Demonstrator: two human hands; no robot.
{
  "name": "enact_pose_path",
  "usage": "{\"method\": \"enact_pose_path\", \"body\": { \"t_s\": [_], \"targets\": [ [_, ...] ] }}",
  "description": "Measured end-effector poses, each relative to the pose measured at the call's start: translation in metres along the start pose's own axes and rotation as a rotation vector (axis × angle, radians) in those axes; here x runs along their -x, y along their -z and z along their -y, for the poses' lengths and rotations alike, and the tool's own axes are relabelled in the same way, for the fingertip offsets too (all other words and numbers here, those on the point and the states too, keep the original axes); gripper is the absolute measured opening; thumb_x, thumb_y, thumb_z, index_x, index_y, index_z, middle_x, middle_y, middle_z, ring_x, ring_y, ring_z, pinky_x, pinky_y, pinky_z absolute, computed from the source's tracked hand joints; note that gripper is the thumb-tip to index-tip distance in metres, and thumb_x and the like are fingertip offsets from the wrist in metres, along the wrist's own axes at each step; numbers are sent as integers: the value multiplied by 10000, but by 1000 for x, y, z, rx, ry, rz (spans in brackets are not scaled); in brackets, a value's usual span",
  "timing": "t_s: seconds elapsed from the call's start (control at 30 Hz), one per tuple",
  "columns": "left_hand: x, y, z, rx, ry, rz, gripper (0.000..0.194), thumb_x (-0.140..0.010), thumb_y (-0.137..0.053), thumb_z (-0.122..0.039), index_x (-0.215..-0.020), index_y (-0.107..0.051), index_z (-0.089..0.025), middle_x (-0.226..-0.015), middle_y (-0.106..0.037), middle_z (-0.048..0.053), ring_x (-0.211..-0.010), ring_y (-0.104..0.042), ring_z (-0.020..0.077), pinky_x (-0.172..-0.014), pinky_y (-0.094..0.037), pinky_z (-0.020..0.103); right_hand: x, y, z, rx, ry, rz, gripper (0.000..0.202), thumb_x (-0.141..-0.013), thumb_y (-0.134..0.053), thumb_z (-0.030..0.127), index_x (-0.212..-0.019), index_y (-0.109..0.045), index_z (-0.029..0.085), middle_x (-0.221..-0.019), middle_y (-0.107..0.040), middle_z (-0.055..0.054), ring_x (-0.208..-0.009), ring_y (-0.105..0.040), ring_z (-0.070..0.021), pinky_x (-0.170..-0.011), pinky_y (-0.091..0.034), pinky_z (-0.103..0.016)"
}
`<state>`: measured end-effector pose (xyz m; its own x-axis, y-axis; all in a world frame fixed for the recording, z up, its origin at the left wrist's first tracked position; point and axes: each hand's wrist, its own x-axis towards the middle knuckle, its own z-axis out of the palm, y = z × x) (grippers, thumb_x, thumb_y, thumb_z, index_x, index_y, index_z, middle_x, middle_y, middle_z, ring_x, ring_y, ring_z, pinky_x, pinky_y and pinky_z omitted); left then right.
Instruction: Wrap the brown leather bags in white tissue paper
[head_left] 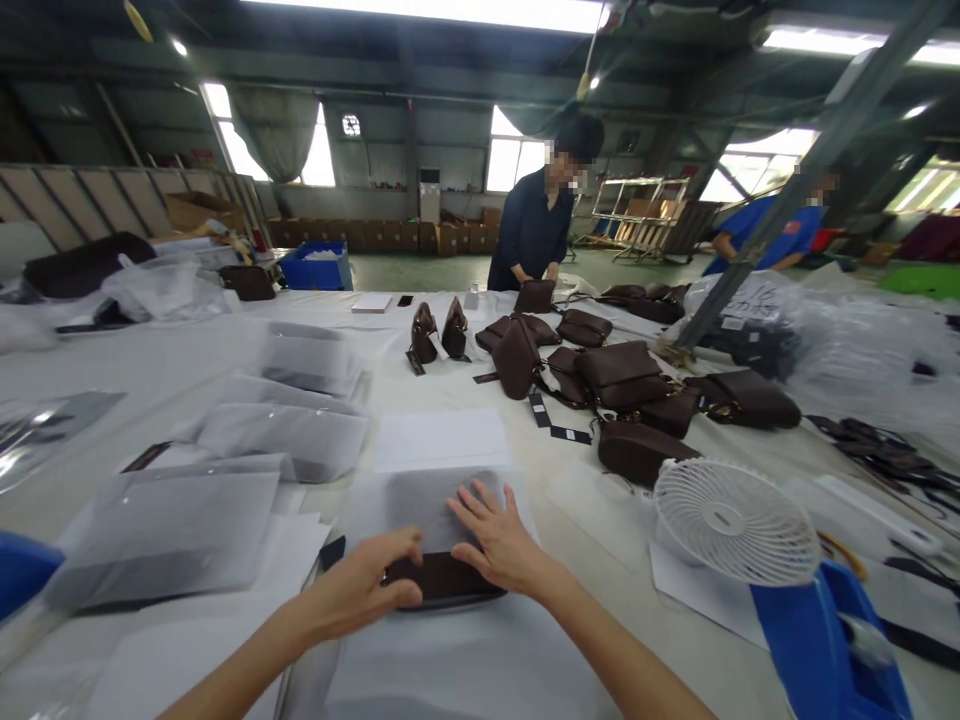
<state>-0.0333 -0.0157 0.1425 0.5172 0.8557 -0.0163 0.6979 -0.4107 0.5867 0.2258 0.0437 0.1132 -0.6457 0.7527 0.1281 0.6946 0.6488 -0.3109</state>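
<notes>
A dark brown leather bag (442, 580) lies flat in front of me, its upper part covered by a thin translucent sheet (420, 505). White paper (439, 438) is spread beneath it and beyond it. My right hand (491, 535) rests on the sheet with its fingers spread. At the bag's left end is my left hand (371, 580), thumb and fingers apart. A dark tag (332, 552) sticks out beside my left wrist. Whether the left fingertips touch the bag I cannot tell.
Several wrapped bags (187, 530) lie in a row at left. Loose brown bags (615, 375) are heaped at right, near a white and blue fan (731, 520). A metal post (795, 160) rises at right. A co-worker (532, 230) stands across the table (420, 390), handling a bag.
</notes>
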Motion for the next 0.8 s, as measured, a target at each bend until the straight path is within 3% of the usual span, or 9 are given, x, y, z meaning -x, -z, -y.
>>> {"method": "enact_pose_path", "body": {
  "t_s": [0.1, 0.2, 0.3, 0.4, 0.63, 0.8],
  "targets": [
    [-15, -18, 14, -273, -28, -151, 909, -699, -625, -680, -1426, -319, -228, -1550, -185, 157, -1419, -171, 347, -1135, -200, 565, 9, -8, 2, 34, 17, 9, 557, -918, -394, 563, -1423, -360, 331, -1514, -330, -93, -1414, -191, -348, -1064, -45, -693],
    [-24, -49, 28, -488, -85, -139, 1172, -571, -622, -792, -1478, -161, -211, -1553, -106, 195, -1423, -44, 396, -1117, -137, 642, 16, -10, -1, 61, 32, 6, 574, -910, -403, 574, -1429, -347, 335, -1514, -332, -90, -1414, -188, -348, -1063, 0, -699],
    [-24, -75, 36, -581, -51, -113, 1142, -607, -655, -737, -1480, -142, -210, -1548, -127, 188, -1421, -74, 389, -1117, -189, 623, 20, -12, -6, 94, 53, -7, 582, -900, -423, 580, -1431, -329, 362, -1514, -335, -69, -1410, -204, -345, -1065, -4, -703],
    [-21, -88, 37, -636, -31, -135, 1073, -660, -703, -625, -1480, -144, -219, -1550, -135, 161, -1423, -98, 373, -1124, -226, 592, 25, -18, -9, 132, 85, -18, 633, -876, -458, 599, -1442, -298, 365, -1520, -322, -65, -1408, -210, -350, -1069, -25, -705],
    [-18, -100, 25, -733, -1, -204, 924, -679, -776, -382, -1442, -286, -203, -1537, -230, 117, -1407, -192, 363, -1116, -299, 531, 32, -41, -21, 263, 90, 21, 708, -877, -501, 546, -1476, -188, 334, -1550, -236, -74, -1418, -154, -368, -1037, 9, -743],
    [-19, -106, 21, -737, 30, -236, 888, -685, -774, -370, -1428, -318, -199, -1529, -266, 110, -1398, -223, 366, -1106, -317, 514, 25, -51, -21, 286, 50, 27, 675, -894, -490, 502, -1474, -184, 343, -1559, -206, -55, -1426, -115, -371, -1032, -15, -749]
  ]
}}
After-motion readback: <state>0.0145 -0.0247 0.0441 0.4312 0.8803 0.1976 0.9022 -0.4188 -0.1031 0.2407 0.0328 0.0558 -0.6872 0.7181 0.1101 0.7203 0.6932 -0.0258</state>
